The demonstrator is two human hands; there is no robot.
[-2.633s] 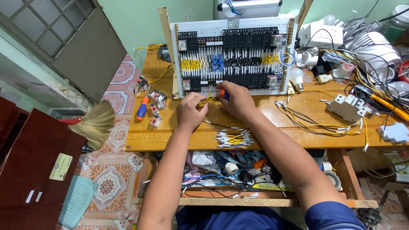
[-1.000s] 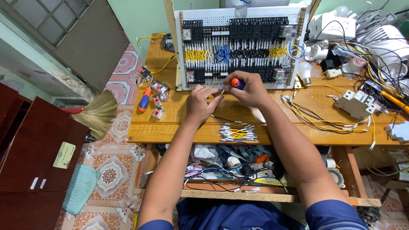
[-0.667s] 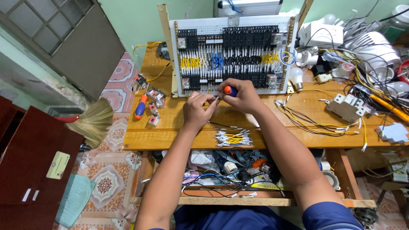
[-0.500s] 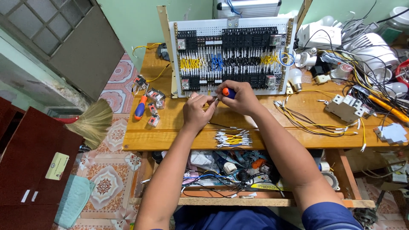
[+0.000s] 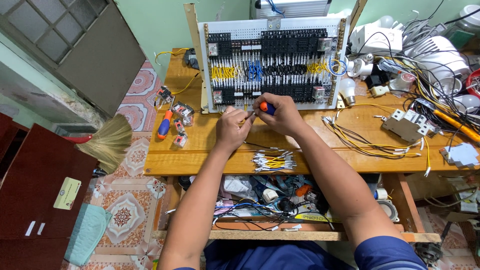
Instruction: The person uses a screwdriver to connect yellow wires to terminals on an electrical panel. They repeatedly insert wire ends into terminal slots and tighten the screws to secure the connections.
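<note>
My right hand (image 5: pixel 280 112) grips a screwdriver with an orange and blue handle (image 5: pixel 264 106), its tip pointing left toward my left hand (image 5: pixel 231 127). My left hand pinches a short yellow wire (image 5: pixel 243 117) at the bottom edge of an upright white panel (image 5: pixel 272 30) filled with black relay sockets and yellow, blue and black wiring. Both hands hover just above the wooden table (image 5: pixel 210 155), right in front of the panel. A bundle of short cut wires (image 5: pixel 273 161) lies near the table's front edge, below my hands.
A second orange and blue screwdriver (image 5: pixel 164 125) and small relays (image 5: pixel 181 111) lie at the left. Loose yellow wires (image 5: pixel 370 142), a white breaker (image 5: pixel 409 125), bulbs and cables crowd the right. A cluttered shelf (image 5: pixel 270 200) sits under the table; a broom (image 5: pixel 107 142) lies on the floor.
Both hands have moved up from the table middle to the panel's bottom edge. The screwdriver stays in my right hand and the wire in my left.
</note>
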